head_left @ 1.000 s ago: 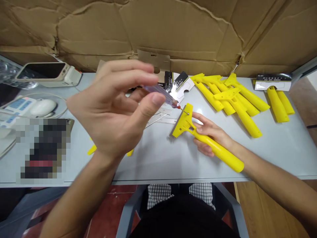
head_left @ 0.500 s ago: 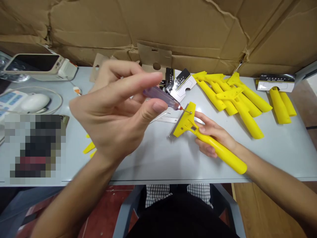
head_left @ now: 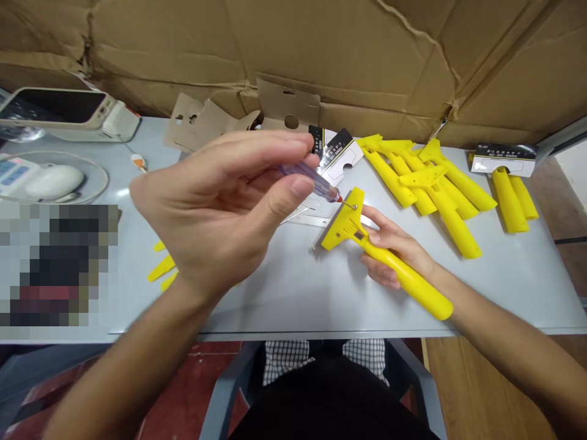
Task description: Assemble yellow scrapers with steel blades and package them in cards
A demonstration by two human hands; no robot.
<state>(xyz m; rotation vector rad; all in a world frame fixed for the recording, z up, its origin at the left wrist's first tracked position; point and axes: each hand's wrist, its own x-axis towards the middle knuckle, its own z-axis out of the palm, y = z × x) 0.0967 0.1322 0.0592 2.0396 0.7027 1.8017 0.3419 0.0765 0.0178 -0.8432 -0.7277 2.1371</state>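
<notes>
Creased brown cardboard (head_left: pixel 293 36) walls off the back of a pale grey table (head_left: pixel 284 305). On the table's right half lies a heap of yellow scraper bodies (head_left: pixel 426 177), overlapping one another, their handles slanting toward the near edge; farther right, two more yellow handles (head_left: pixel 510 198) lie under a black-and-white card (head_left: pixel 504 162).

The left hand (head_left: pixel 215 201) is raised in front of the table, its fingers curled and its thumb opposed, pinching the screwdriver between them. The right hand (head_left: pixel 406 245) is closed about the neck of a yellow scraper (head_left: pixel 383 255), some fingers beneath it. That scraper is held near the middle of the table, head toward the left hand and handle running back along the right forearm.

At far left, a phone (head_left: pixel 52 105) lies face up behind a white computer mouse (head_left: pixel 52 182). The screwdriver (head_left: pixel 326 188) has a clear purplish handle — its shaft angles down to the scraper's head. Thin metal blades (head_left: pixel 309 220) lie on the table just beyond that head. Smallest of all is a round screw head (head_left: pixel 354 207) at the shaft's end — whether the tip is seated in it is too small to tell.
</notes>
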